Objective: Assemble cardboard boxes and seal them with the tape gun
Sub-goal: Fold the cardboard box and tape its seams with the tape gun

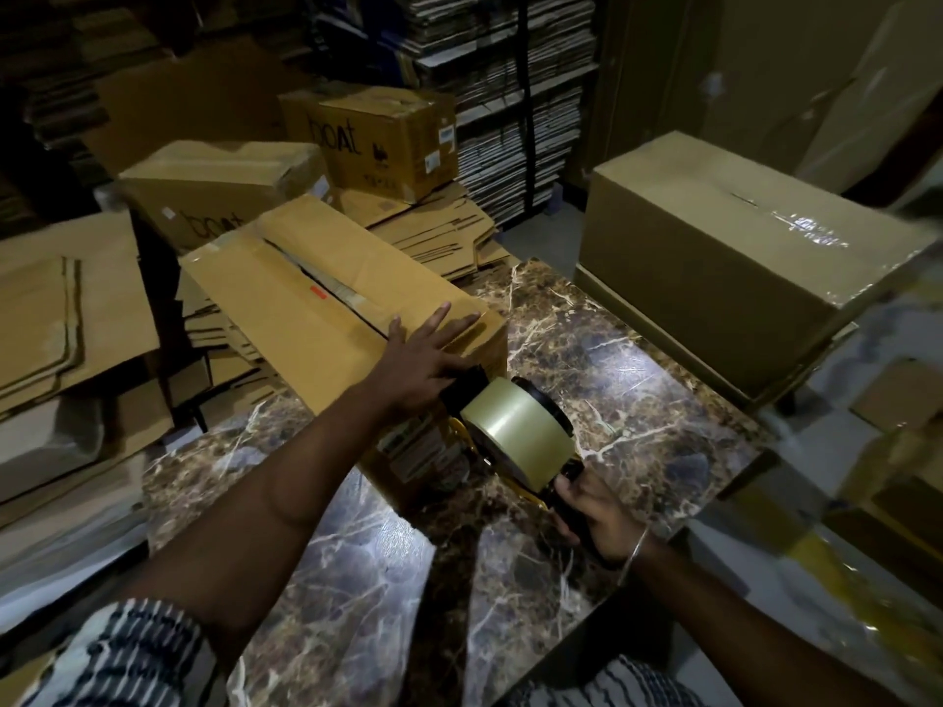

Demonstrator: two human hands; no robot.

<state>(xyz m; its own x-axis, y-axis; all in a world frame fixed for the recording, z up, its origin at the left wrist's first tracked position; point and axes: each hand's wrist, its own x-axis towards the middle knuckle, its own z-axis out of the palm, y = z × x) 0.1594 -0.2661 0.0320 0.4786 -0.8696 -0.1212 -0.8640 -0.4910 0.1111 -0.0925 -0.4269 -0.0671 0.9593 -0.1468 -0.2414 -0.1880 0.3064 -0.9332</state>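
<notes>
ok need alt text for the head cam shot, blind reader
A person's left hand presses flat on the top flaps of a long cardboard box on a marble table, while the right hand grips a tape gun at the box's near end. A taped box sits to the right; flattened cardboard surrounds the dim room.

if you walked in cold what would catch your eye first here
The big roll of the tape gun, lit at the centre of the marble table, with the right hand on its handle. Next, the left hand pressing flat on the long unsealed box, and the taped box at right.
</notes>
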